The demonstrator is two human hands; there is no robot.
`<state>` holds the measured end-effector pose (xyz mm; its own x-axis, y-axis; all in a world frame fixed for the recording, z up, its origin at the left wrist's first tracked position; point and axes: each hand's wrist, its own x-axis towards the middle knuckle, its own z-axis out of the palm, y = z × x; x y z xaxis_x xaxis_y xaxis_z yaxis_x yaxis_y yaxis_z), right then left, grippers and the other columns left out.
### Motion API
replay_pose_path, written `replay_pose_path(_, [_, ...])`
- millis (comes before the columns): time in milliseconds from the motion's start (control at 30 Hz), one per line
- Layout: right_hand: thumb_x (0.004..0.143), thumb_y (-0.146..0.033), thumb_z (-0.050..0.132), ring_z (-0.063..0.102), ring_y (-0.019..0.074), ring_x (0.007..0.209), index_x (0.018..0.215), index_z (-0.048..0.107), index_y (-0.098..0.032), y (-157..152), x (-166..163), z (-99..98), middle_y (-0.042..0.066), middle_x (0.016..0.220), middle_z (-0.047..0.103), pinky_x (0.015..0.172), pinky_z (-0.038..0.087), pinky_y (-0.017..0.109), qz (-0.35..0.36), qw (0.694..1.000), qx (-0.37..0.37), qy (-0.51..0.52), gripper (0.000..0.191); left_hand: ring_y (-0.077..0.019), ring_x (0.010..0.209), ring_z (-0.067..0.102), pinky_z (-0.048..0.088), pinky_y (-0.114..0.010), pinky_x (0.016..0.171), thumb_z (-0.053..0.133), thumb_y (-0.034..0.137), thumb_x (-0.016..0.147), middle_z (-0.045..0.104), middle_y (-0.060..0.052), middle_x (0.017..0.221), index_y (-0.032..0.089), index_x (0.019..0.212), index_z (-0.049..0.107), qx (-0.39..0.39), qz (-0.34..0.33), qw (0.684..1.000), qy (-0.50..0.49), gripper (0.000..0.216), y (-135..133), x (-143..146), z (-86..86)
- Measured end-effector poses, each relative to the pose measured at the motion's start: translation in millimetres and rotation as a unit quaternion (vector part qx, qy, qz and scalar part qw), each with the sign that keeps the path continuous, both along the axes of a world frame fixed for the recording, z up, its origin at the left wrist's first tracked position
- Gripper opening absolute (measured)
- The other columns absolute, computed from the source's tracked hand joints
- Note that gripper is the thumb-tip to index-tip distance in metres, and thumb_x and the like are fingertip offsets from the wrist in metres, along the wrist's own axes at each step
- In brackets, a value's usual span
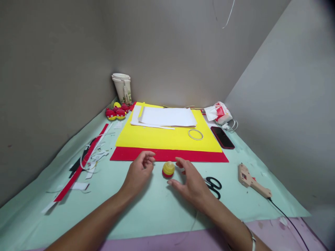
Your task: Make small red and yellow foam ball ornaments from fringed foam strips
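Observation:
A small round ball-like piece (169,168), yellow and textured above with a red band below, rests on the pale green cloth between my two hands. To its left, my left hand (140,171) hovers with fingers loosely curled and nothing seen in them. My right hand (188,180) is on the other side, thumb and fingers spread apart close to the ball without closing on it. Partly hidden behind my right hand lies a pair of scissors (214,187) with black handles.
Yellow (167,141) and red sheets (167,154) lie ahead, bearing white paper (167,116) and a ring (195,134). Right: phone (223,137), tissue pack (222,113), glue gun (253,181) with cord. Left: strips and scraps (81,165), red-yellow pieces (115,113), paper cups (122,87).

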<state>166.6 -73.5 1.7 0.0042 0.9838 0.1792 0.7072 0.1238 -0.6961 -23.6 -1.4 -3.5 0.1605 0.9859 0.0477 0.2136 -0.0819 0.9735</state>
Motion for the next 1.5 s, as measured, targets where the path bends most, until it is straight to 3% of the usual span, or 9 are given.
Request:
replay_pose_path(200, [0.073, -0.024, 0.072, 0.055, 0.0281, 0.116, 0.135, 0.045, -0.020, 12.9, -15.7, -7.2, 0.011, 0.124, 0.059, 0.100, 0.045, 0.045, 0.002, 1.000, -0.002, 0.011, 0.068, -0.0180, 0.080, 0.060, 0.046, -0.030, 0.075, 0.056, 0.022, 0.075, 0.065, -0.003, 0.089, 0.020, 0.098, 0.060, -0.002, 0.002, 1.000, 0.006, 0.023, -1.2, 0.1, 1.6])
replay_pose_path(467, [0.075, -0.021, 0.067, 0.056, 0.0286, 0.116, 0.133, 0.047, -0.019, 13.7, -16.6, -15.2, 0.012, 0.127, 0.059, 0.099, 0.045, 0.047, -0.007, 0.999, 0.005, 0.031, 0.061, -0.0180, 0.080, 0.059, 0.045, -0.030, 0.076, 0.054, 0.024, 0.074, 0.063, -0.002, 0.088, 0.019, 0.099, 0.059, -0.006, -0.001, 1.000, 0.015, 0.026, -0.1, 1.3, -1.4])
replay_pose_path(633, [0.076, -0.022, 0.065, 0.059, 0.0267, 0.110, 0.131, 0.048, -0.017, 19.6, -11.9, -7.7, 0.012, 0.123, 0.061, 0.093, 0.049, 0.041, -0.002, 0.999, 0.012, 0.042, 0.058, -0.0181, 0.080, 0.060, 0.045, -0.029, 0.075, 0.054, 0.024, 0.074, 0.063, -0.002, 0.088, 0.020, 0.099, 0.058, -0.010, 0.001, 1.000, 0.013, 0.025, -0.4, 1.5, -1.7])
replay_pose_path(733, [0.078, -0.029, 0.066, 0.060, 0.0245, 0.107, 0.131, 0.048, -0.018, 38.9, -1.5, 7.6, 0.012, 0.125, 0.060, 0.092, 0.050, 0.038, -0.011, 0.999, 0.037, 0.037, 0.057, -0.0186, 0.081, 0.060, 0.045, -0.030, 0.075, 0.053, 0.024, 0.075, 0.063, -0.003, 0.089, 0.019, 0.099, 0.058, -0.009, -0.004, 1.000, 0.014, 0.025, -1.8, 1.3, -1.5])
replay_pose_path(900, [0.078, -0.031, 0.066, 0.064, 0.0216, 0.091, 0.128, 0.050, -0.017, 98.5, 20.0, 27.9, 0.009, 0.111, 0.066, 0.080, 0.052, 0.035, -0.082, 0.996, 0.037, -0.013, 0.054, -0.0192, 0.082, 0.060, 0.046, -0.031, 0.076, 0.049, 0.021, 0.076, 0.063, -0.004, 0.090, 0.019, 0.099, 0.057, -0.016, -0.010, 1.000, 0.022, 0.025, -4.6, 0.0, -0.1])
replay_pose_path(1133, [0.076, -0.026, 0.065, 0.064, 0.0239, 0.090, 0.121, 0.053, -0.016, 157.5, 35.5, 4.7, 0.009, 0.105, 0.066, 0.080, 0.050, 0.036, -0.118, 0.992, 0.036, -0.033, 0.048, -0.0194, 0.080, 0.059, 0.046, -0.031, 0.073, 0.046, 0.020, 0.076, 0.063, -0.004, 0.089, 0.020, 0.099, 0.056, -0.013, -0.018, 0.999, 0.048, 0.025, -4.3, 0.6, 5.3])
replay_pose_path(1267, [0.076, -0.027, 0.066, 0.065, 0.0225, 0.089, 0.122, 0.053, -0.017, 163.9, 36.6, -5.8, 0.008, 0.104, 0.067, 0.079, 0.050, 0.034, -0.112, 0.992, 0.033, -0.040, 0.049, -0.0195, 0.080, 0.060, 0.046, -0.030, 0.073, 0.045, 0.019, 0.075, 0.064, -0.004, 0.089, 0.020, 0.099, 0.056, -0.013, -0.023, 0.998, 0.058, 0.026, -4.5, 0.2, 5.2])
replay_pose_path(1500, [0.077, -0.029, 0.067, 0.066, 0.0216, 0.090, 0.123, 0.051, -0.018, 164.4, 37.2, -6.5, 0.008, 0.106, 0.067, 0.079, 0.051, 0.033, -0.107, 0.991, 0.037, -0.068, 0.050, -0.0199, 0.080, 0.061, 0.047, -0.031, 0.073, 0.046, 0.021, 0.076, 0.064, -0.004, 0.089, 0.020, 0.098, 0.057, -0.017, -0.023, 0.998, 0.060, 0.025, -3.0, 0.0, 3.9])
